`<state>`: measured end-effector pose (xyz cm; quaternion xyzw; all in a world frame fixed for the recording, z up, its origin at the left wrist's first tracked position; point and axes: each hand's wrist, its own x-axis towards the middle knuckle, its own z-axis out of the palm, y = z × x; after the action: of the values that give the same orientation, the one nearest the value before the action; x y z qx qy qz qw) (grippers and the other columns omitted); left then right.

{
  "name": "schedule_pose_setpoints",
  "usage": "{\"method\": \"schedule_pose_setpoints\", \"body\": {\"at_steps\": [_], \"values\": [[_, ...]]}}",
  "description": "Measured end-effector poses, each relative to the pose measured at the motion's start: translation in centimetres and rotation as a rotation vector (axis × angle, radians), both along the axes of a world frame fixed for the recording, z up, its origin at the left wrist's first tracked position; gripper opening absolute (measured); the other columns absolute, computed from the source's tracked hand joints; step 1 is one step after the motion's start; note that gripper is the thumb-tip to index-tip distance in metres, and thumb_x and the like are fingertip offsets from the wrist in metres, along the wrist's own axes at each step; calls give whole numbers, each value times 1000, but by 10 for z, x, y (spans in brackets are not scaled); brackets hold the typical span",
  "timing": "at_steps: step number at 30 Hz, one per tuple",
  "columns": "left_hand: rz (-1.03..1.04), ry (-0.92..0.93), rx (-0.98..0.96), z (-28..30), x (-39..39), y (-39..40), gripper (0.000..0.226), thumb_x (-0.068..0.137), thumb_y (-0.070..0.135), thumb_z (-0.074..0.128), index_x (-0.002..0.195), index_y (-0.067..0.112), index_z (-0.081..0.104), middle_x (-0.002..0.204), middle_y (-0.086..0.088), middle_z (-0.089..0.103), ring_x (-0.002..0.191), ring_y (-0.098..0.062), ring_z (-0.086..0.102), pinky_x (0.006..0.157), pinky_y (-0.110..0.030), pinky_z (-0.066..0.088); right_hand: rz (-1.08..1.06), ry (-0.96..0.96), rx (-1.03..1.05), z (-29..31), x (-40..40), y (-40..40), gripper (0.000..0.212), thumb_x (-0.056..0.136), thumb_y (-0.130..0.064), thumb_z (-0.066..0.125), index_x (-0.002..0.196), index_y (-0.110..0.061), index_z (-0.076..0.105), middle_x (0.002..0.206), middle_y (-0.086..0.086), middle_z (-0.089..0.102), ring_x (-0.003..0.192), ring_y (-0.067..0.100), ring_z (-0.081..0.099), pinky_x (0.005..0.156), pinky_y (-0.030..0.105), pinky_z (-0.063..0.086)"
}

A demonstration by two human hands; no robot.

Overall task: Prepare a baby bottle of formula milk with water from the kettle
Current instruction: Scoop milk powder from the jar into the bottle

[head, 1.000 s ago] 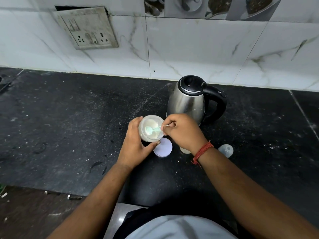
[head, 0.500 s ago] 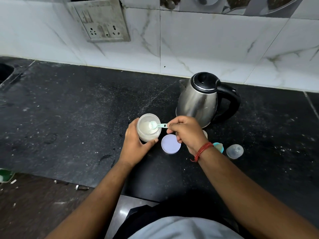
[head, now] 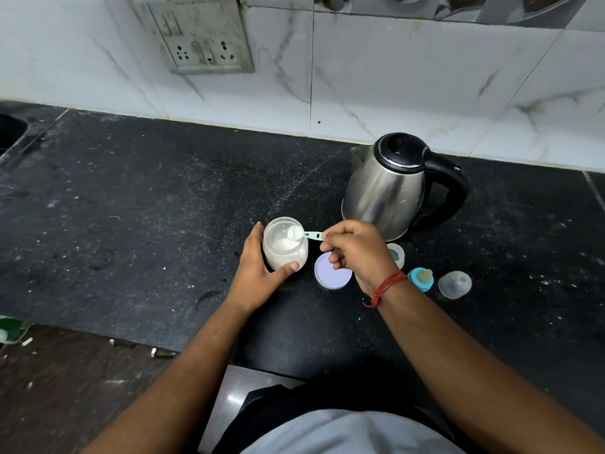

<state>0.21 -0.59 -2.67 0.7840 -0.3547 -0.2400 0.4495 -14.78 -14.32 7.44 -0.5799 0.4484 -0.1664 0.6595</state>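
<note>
On the black counter (head: 137,204), our left hand (head: 258,273) wraps the open formula jar (head: 284,245). Our right hand (head: 357,253) pinches a green scoop (head: 302,234), heaped with powder, over the jar mouth. Jar lid (head: 332,270) lies just beside the jar. Kettle (head: 389,188) stands behind, lid shut. Bottle (head: 396,255), teat ring (head: 421,279) and clear cap (head: 455,284) sit right of our wrist.

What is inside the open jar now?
White powder fills the lower part of the jar; the scoop holds some above it. The left hand covers the jar's base.
</note>
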Motion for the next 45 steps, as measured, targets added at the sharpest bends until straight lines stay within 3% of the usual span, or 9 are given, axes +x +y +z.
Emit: {"method": "schedule_pose_setpoints", "body": {"at_steps": [5,13,17,22,27,31,36,40,45], "values": [[26,-162,-80,26,2,3,107,79,73,61,162,20,17,164,9,23,153,-14,22,125,-46,25,-41,-49,15,10,-8,-7,12,94,-2,61,87,-6,69,71,9,69,48,10,56,46,23,48],[-173,-408,-241,64,-17,-22,95,85,57,67,159,13,27,164,3,28,153,-14,24,124,-51,26,-174,-167,33,33,-46,-23,12,95,1,60,89,-5,68,70,10,69,52,13,61,50,23,51],[-262,-319,-282,62,-41,-42,90,87,52,71,155,10,32,157,-6,36,147,-20,37,121,-43,35,-244,-200,15,38,-77,-35,10,96,-2,61,90,-5,68,67,7,69,53,13,63,53,24,54],[-378,-192,-205,53,-79,-63,88,84,55,72,153,18,33,147,5,39,138,-5,45,116,-23,37,-328,-173,15,36,-117,-50,11,97,-3,60,92,-6,69,70,7,70,57,13,65,57,24,57],[-467,-167,-30,29,-100,-91,94,79,56,76,153,20,31,148,6,39,135,-3,45,117,-33,40,-357,-143,25,28,-145,-61,8,97,-6,62,91,-5,69,69,8,71,58,13,66,57,25,57],[-488,-122,40,19,-112,-110,97,80,33,87,155,11,30,150,3,40,122,7,47,105,-7,36,-366,-134,44,28,-157,-67,7,97,-6,62,94,-2,68,72,11,68,56,13,64,56,23,56],[-473,-73,70,6,-115,-120,73,82,23,85,142,23,44,130,14,56,118,0,53,98,-6,36,-337,-113,47,23,-164,-74,9,97,-6,62,93,-2,69,73,11,68,56,13,65,56,24,57],[-426,-32,66,3,-116,-120,53,84,19,84,130,25,58,118,14,68,112,-3,63,99,-25,49,-311,-108,48,19,-166,-78,9,97,-6,62,94,-2,69,73,11,69,59,15,65,57,25,56],[-361,-90,13,13,-118,-115,47,82,23,85,123,26,61,112,19,65,107,6,59,92,-11,42,-247,-82,-9,17,-161,-82,11,97,-4,60,92,-5,70,75,12,71,62,15,66,60,26,58]]}}
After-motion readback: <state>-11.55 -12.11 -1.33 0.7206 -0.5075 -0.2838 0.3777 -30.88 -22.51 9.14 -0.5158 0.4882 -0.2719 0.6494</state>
